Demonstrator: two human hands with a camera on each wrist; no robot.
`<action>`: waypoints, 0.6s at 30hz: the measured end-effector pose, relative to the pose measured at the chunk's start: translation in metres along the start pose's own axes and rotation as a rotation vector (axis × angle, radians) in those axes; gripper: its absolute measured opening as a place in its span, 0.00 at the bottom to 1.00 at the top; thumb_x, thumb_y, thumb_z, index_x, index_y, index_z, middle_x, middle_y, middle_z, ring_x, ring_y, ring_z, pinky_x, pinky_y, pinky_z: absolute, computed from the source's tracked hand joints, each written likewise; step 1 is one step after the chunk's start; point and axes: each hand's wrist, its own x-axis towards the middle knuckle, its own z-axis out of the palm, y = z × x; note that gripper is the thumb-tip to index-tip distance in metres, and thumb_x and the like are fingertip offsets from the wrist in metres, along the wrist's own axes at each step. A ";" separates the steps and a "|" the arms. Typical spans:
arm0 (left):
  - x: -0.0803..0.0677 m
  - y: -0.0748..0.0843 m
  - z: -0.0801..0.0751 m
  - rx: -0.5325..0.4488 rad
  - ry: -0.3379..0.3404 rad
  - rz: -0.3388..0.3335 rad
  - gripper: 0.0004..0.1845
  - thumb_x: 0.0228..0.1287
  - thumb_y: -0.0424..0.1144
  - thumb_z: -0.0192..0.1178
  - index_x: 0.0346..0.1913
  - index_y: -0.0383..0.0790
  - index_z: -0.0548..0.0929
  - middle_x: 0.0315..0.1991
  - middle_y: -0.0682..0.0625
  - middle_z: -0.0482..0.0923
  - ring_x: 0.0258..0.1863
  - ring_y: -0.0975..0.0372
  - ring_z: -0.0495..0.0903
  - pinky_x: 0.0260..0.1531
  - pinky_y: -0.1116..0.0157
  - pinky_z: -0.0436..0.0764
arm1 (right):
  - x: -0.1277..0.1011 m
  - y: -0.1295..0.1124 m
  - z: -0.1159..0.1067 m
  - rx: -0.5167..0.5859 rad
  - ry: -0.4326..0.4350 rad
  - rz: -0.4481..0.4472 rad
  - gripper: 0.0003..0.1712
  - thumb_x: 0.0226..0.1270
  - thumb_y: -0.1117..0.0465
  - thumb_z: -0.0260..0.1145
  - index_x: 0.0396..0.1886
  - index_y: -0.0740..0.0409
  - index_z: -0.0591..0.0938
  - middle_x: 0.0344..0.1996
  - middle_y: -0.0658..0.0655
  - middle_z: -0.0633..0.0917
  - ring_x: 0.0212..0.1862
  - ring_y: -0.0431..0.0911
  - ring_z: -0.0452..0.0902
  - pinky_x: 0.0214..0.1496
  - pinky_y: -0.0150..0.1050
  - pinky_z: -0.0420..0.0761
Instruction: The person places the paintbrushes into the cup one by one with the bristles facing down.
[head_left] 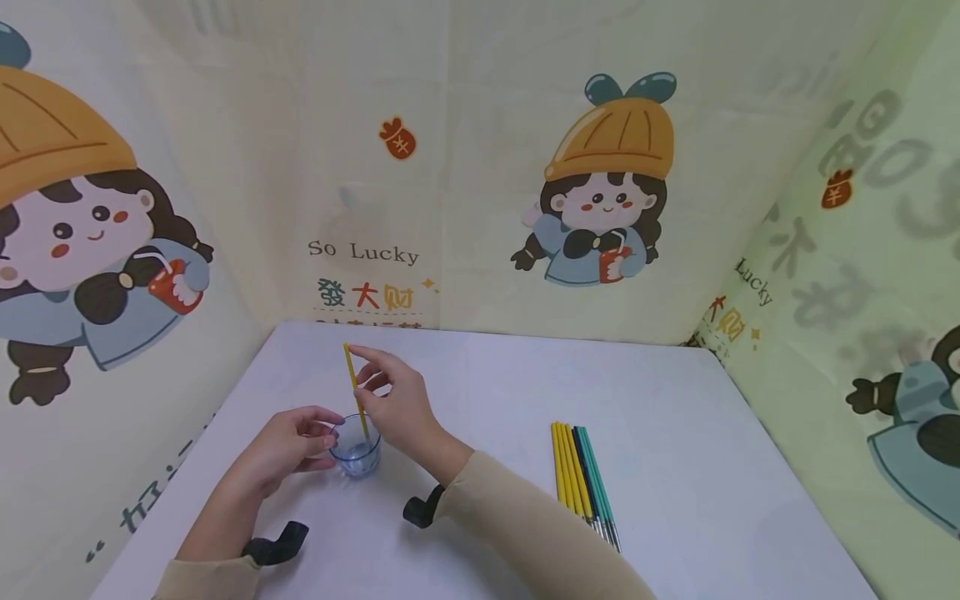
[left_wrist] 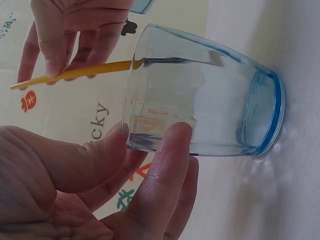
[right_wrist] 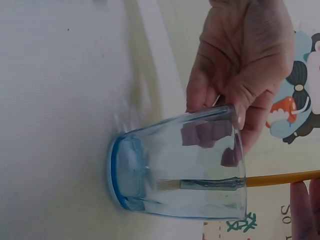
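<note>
1. Pale printed cloth backdrop [head_left: 465, 167], cartoon figures in orange hats and the words "So Lucky", walls the work area on three sides.
2. Flat white table [head_left: 675, 400] carries everything below.
3. Person's arms in beige sleeves come in from the near edge, with a black strap at each wrist.
4. Left hand [head_left: 288, 442] cups the small clear blue-tinted drinking glass [head_left: 356, 446]. In the left wrist view the thumb and fingertips [left_wrist: 172, 145] press on the rim and wall, lightly curled round it.
5. Right hand [head_left: 397, 400] is above and just right of the glass. It pinches the thin yellow-handled paintbrush [head_left: 354, 387] between thumb and fingertips, about midway along the handle.
6. Brush orientation: long axis close to vertical, tilted slightly, with the free handle end up and leaning to the left and far side, bristle end down inside the glass. In the right wrist view the metal ferrule and pale bristles [right_wrist: 167, 185] lie near the glass's thick base. Contact with the base cannot be told.
7. Glass stands upright, mouth up, on the table's left half near the front. Contents: the brush head. Whether any liquid is in it cannot be told.
8. Bundle of spare paintbrushes [head_left: 583, 479], yellow, dark and teal handles, lies flat side by side, well apart to the right. Their long axes run near-to-far, metal tips toward the near edge.
</note>
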 end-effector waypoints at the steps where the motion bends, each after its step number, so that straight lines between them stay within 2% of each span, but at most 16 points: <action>1: 0.000 0.000 0.000 -0.002 -0.002 0.001 0.23 0.77 0.31 0.64 0.71 0.31 0.77 0.56 0.34 0.81 0.46 0.57 0.87 0.44 0.60 0.94 | 0.000 0.000 0.001 -0.014 -0.007 0.004 0.38 0.73 0.70 0.72 0.74 0.30 0.79 0.45 0.49 0.85 0.44 0.32 0.81 0.43 0.27 0.89; 7: 0.000 0.000 0.000 -0.004 -0.009 0.009 0.23 0.77 0.31 0.64 0.71 0.31 0.77 0.56 0.35 0.82 0.48 0.56 0.88 0.43 0.60 0.94 | -0.002 0.003 0.007 -0.123 -0.039 0.002 0.39 0.72 0.69 0.73 0.74 0.30 0.79 0.45 0.48 0.85 0.43 0.31 0.80 0.42 0.24 0.88; 13: 0.000 0.000 0.000 -0.006 -0.008 0.020 0.23 0.77 0.30 0.64 0.70 0.29 0.77 0.53 0.37 0.82 0.44 0.57 0.88 0.43 0.60 0.94 | 0.000 0.009 0.009 -0.230 -0.067 -0.041 0.37 0.73 0.69 0.72 0.75 0.32 0.79 0.43 0.47 0.86 0.42 0.31 0.81 0.41 0.21 0.85; 18: -0.001 -0.001 0.000 -0.007 -0.006 0.034 0.21 0.76 0.28 0.64 0.68 0.28 0.78 0.51 0.35 0.82 0.44 0.56 0.88 0.43 0.60 0.94 | -0.001 0.013 0.009 -0.271 -0.084 -0.048 0.35 0.75 0.69 0.71 0.75 0.35 0.79 0.42 0.46 0.86 0.43 0.33 0.83 0.44 0.19 0.84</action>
